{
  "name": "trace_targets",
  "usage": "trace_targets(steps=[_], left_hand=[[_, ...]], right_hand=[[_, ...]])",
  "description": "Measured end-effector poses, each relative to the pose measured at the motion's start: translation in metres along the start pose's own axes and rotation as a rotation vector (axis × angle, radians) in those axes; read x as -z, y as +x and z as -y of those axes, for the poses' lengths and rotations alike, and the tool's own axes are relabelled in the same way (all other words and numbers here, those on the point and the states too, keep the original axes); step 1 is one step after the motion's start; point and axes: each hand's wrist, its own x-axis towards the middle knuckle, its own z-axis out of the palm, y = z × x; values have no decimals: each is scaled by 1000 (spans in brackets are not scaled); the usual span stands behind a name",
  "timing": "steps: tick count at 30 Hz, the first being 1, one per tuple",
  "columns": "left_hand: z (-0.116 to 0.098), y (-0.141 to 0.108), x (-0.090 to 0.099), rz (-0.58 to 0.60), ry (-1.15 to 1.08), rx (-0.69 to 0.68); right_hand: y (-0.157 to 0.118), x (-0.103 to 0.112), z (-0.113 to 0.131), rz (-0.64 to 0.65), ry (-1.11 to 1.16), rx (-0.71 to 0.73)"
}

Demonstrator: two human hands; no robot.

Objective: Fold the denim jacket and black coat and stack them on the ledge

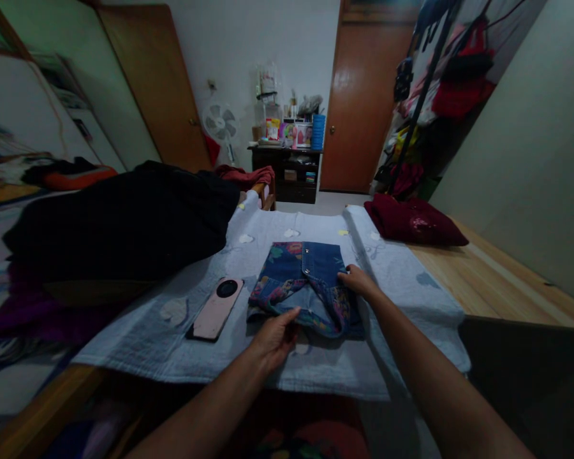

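Note:
A folded blue denim garment point(323, 258) with a colourful floral pattern and metal snaps lies on a pale blue cloth point(335, 370). Its collar faces the near side. My left hand point(275, 338) pinches the garment's near edge, thumb on top and fingers partly underneath. At the garment's right side, my right hand point(358, 280) grips the edge between thumb and fingers. A pink phone point(216, 311) with a round black camera ring lies face down to the left of the garment.
Dark clothing point(124, 223) is heaped at the left. A maroon folded item point(414, 220) rests at the right on a wooden surface point(497, 274). Farther back stand a dark cabinet point(287, 172) and a white fan point(220, 122). Bags hang at the upper right.

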Motion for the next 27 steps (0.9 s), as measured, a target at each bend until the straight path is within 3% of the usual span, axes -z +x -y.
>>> trace_targets(steps=[2, 8, 17, 27], left_hand=[[5, 1, -4, -28, 3, -33], [12, 10, -10, 71, -162, -38], [12, 10, -9, 25, -228, 21], [22, 22, 1, 30, -277, 22]], right_hand=[[10, 2, 7, -53, -80, 46], [48, -1, 38, -117, -210, 211], [106, -25, 81, 6, -323, 314], [130, -36, 102, 164, -409, 301]])
